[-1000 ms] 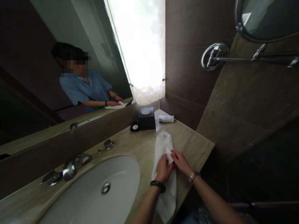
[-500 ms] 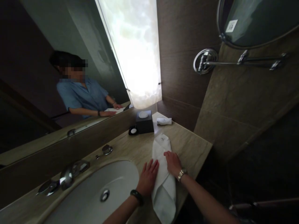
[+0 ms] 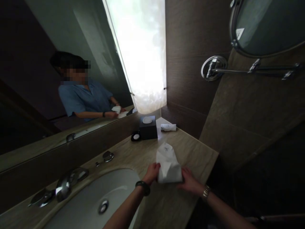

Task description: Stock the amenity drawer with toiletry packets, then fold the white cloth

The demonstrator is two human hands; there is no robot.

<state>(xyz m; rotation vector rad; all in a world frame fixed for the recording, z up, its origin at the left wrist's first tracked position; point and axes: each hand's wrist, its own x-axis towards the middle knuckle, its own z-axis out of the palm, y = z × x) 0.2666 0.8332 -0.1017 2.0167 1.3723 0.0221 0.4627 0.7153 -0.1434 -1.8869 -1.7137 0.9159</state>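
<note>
Hands gripped the folded white towel (image 3: 168, 163) on the near-right countertop (image 3: 197, 149): my left hand (image 3: 152, 171) pinched its left edge, my right hand (image 3: 189, 183) its right edge.

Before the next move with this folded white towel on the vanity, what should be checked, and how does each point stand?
1. Both hands on the towel: ok. The left hand grips the left edge of the white towel and the right hand its right edge.
2. Towel fully on the counter: ok, no part hangs over the front edge.
3. Towel clear of the sink: ok, it lies to the right of the basin.
4. Space behind the towel: ok, the dark tissue box and the small rolled cloth sit apart from it.
5. Fold edges lined up: cannot tell, the hands cover the near corners.
</note>
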